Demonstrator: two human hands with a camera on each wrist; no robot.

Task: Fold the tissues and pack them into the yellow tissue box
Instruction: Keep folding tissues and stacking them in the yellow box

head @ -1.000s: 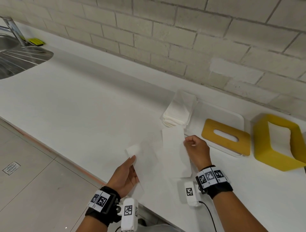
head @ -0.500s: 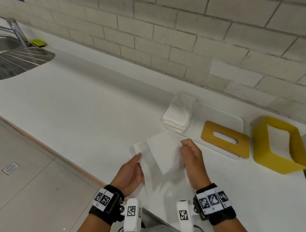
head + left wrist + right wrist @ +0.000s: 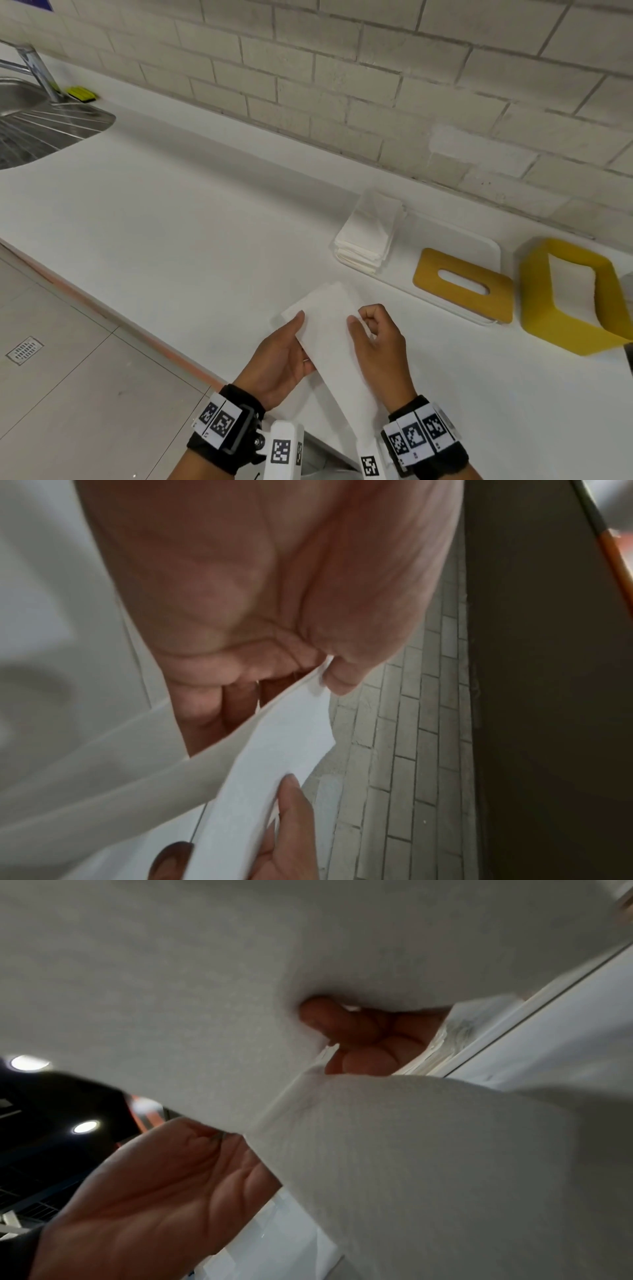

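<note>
Folded tissue (image 3: 334, 329), held above the surface's near edge: left hand (image 3: 281, 359) and right hand (image 3: 378, 339) each pinch one long edge. Likely featherlight, limp, tear-prone; best held lightly at the edges.

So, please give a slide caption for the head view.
Both hands, left hand and right hand, fold a tissue above the counter.

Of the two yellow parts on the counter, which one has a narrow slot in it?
The flat yellow lid, lying on the white tray beside the tissue stack. The other part, the yellow box body further right, has a wide opening.
</note>
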